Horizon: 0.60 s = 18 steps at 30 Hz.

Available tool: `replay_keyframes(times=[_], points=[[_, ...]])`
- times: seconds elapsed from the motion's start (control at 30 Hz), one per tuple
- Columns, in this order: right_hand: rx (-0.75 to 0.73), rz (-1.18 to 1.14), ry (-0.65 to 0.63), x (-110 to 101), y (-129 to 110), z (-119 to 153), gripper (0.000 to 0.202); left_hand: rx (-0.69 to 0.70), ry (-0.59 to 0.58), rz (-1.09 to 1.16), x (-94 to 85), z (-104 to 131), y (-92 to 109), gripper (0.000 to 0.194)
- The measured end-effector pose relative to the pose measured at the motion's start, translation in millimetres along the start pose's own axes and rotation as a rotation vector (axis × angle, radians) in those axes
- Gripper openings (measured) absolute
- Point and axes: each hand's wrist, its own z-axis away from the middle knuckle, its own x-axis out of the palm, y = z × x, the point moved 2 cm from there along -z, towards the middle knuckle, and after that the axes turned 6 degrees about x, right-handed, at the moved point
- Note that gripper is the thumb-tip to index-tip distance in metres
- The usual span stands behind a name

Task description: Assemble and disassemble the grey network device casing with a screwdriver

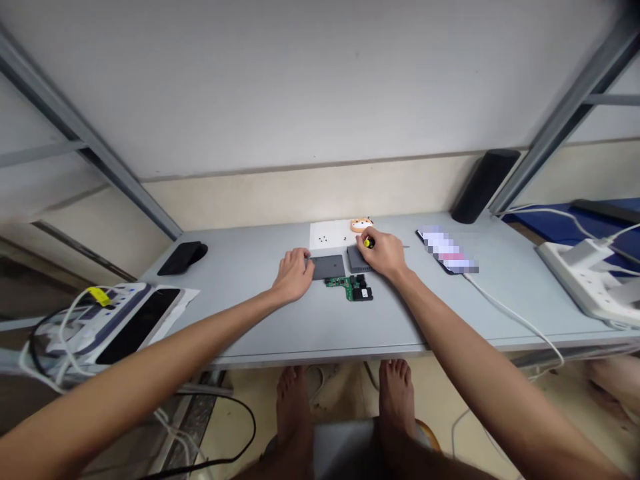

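My left hand (294,276) is at the left end of a flat dark grey cover plate (327,267), fingers bent and thumb against its edge. In my closed right hand (387,253) is a screwdriver with a yellow-and-black handle (369,243); a thin metal shaft shows to the right of the fist. Under that hand lies a dark grey shallow case (358,259), partly hidden. Just below the two grey parts is a green circuit board (345,287) with black components. Several tiny dark screws (323,239) lie on a white sheet (333,230) behind.
An orange-and-white animal-faced item (361,225) sits on the sheet. To the right are a charging phone (445,250), a black cylinder (485,187) and a white power strip (575,280). On the left are a black pouch-like object (183,258), a dark panel (140,327) and cables.
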Motion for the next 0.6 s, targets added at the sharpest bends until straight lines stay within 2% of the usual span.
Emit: replay_keyframes(times=[0.33,0.6], points=[[0.006,0.032,-0.044,-0.8,-0.7,-3.1,0.024,0.032,-0.055,-0.020,-4.2,-15.0,0.9,0.010],[0.031,0.030,-0.082,-3.2,0.5,-5.2,0.023,0.045,-0.022,-0.006,-1.9,-8.9,1.4,0.024]])
